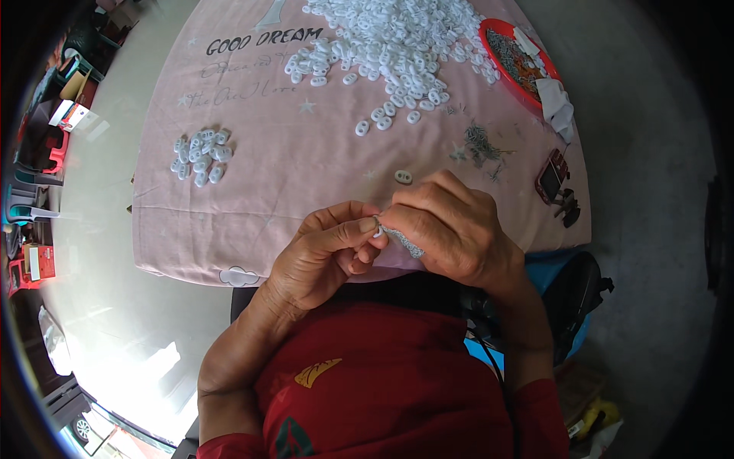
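Between thumb and fingers, my left hand (317,249) pinches a small white plastic piece (378,232), mostly covered by the fingertips. My right hand (459,229) is closed beside it, its fingertips meeting the left thumb. A clump of small grey metal pins (405,243) shows under the right hand's curled fingers. Just beyond the right hand lies a single white oval piece (403,177) with two holes. Off to the left sits a small group of similar white pieces (201,155), and a large heap of them (390,46) covers the far part of the table.
A pink printed cloth (252,191) covers the table. Loose grey pins (482,145) lie right of the middle. At the far right stands a red tray (552,67) holding more pins, with white tissue (556,107) over its edge. A phone (550,177) rests near the right edge.
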A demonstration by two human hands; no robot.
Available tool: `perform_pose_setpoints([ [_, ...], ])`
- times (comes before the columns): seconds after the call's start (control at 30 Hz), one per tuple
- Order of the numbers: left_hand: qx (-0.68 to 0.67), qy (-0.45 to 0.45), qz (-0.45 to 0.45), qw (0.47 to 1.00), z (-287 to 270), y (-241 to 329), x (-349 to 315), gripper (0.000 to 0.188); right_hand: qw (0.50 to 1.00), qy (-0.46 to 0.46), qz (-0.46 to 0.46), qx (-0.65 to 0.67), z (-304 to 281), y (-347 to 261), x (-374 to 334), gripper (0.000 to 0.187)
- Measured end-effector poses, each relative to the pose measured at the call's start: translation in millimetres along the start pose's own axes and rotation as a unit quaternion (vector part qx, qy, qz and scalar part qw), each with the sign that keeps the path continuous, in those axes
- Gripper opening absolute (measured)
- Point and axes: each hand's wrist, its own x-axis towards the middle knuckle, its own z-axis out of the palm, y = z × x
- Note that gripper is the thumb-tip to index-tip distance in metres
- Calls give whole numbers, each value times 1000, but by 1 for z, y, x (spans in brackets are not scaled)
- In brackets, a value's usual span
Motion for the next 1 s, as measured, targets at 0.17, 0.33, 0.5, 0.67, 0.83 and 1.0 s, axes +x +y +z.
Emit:
perform_pose_setpoints([
  [0.17, 10, -3, 5, 1000, 3, 0, -2, 20, 1000, 14, -6, 4, 1, -2, -2, 35],
  [0.33, -10, 14, 6, 1000, 0, -3, 2, 19, 999, -11, 14, 27, 3, 5, -1, 35],
  [0.5, -17, 7, 20, 1000, -9, -1, 6, 17, 974, 16, 217, 60, -13, 19, -19, 30],
  [0.67, 50, 36, 71, 996, -9, 4, 5, 15, 954, -48, 294, -39, 5, 32, -43, 35],
  [0.83, 91, 45, 70, 992, -7, 1, 7, 15, 952, -80, 288, -68, 21, 30, -43, 39],
  [1.0, 117, 57, 85, 988, -5, -4, 7, 15, 950, -57, 302, -44, 28, 25, -37, 31],
])
